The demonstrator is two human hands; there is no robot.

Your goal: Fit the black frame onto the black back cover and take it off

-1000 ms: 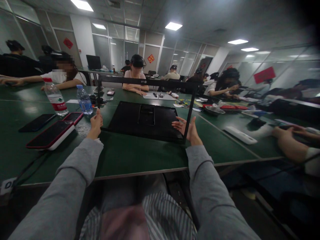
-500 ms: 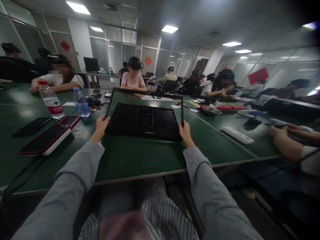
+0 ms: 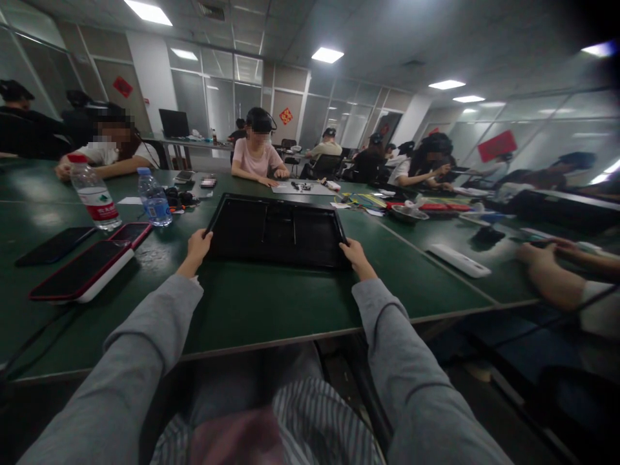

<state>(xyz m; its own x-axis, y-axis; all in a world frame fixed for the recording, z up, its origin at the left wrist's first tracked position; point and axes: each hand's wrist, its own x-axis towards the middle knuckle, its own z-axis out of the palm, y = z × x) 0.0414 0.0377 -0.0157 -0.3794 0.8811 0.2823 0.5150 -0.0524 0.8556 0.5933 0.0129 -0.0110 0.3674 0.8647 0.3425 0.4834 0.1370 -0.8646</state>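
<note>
A black flat monitor back panel (image 3: 276,231) lies on the green table (image 3: 252,303) in front of me. A thin black frame (image 3: 276,198) now rests down around the panel's edges. My left hand (image 3: 197,247) is closed on the frame's near left corner. My right hand (image 3: 355,252) is closed on its near right corner. Both arms wear grey sleeves and reach straight forward.
Two water bottles (image 3: 94,194) and phones, one in a red case (image 3: 80,271), lie at the left. A white bar (image 3: 458,259) and a neighbour's hand (image 3: 547,271) are at the right. Other people sit across the table among papers and small parts.
The black frame, held upright and tilted a second ago, has come down flat onto the panel. Both hands dropped with it and closed on its near corners.
</note>
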